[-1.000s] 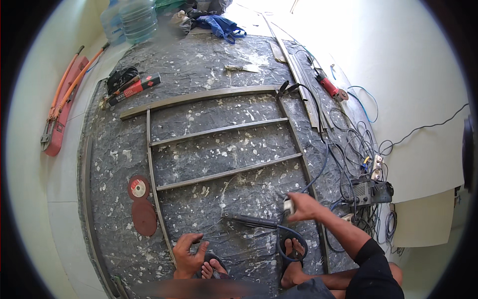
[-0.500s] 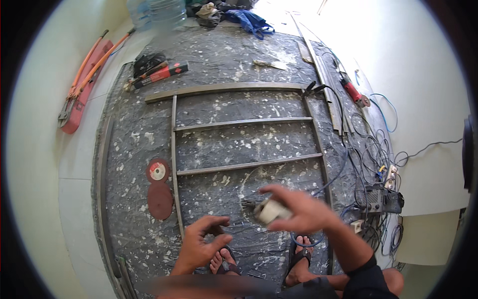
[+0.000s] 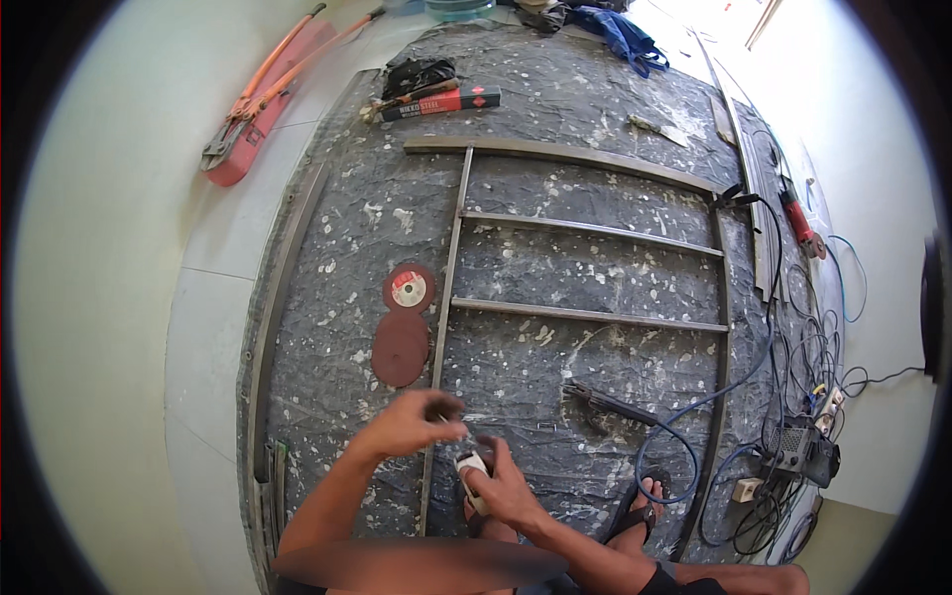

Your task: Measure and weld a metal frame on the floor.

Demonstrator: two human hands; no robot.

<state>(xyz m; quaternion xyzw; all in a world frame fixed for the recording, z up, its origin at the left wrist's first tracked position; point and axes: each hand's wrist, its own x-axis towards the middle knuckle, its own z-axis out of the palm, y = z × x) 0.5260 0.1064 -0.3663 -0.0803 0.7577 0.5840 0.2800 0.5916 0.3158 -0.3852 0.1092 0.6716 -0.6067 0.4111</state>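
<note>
My right hand (image 3: 501, 486) is closed round a small white boxy thing (image 3: 474, 468) with a dark part; its exact kind is unclear. It is held low, in front of my foot and near the left bar of the metal frame (image 3: 595, 314). Just left and farther forward, my left hand (image 3: 412, 424) is curled with thumb and fingers apart, and I make out nothing held in it. The fingertips of both hands point toward each other with a small gap. A dark welding electrode holder (image 3: 620, 405) with a blue cable lies on the floor sheet inside the frame.
Reddish-brown abrasive discs (image 3: 402, 349) lie left of the frame. Behind are a red and black box (image 3: 441, 104) and a blue bag (image 3: 620, 38). Bolt cutters (image 3: 263, 94) lie far left. At right are an angle grinder (image 3: 801, 223), a welding machine (image 3: 793, 446) and tangled cables.
My right hand has moved left and nearer to me with the white thing, uncovering the electrode holder. My left hand stays curled. The view has swung, shifting the floor things rightward.
</note>
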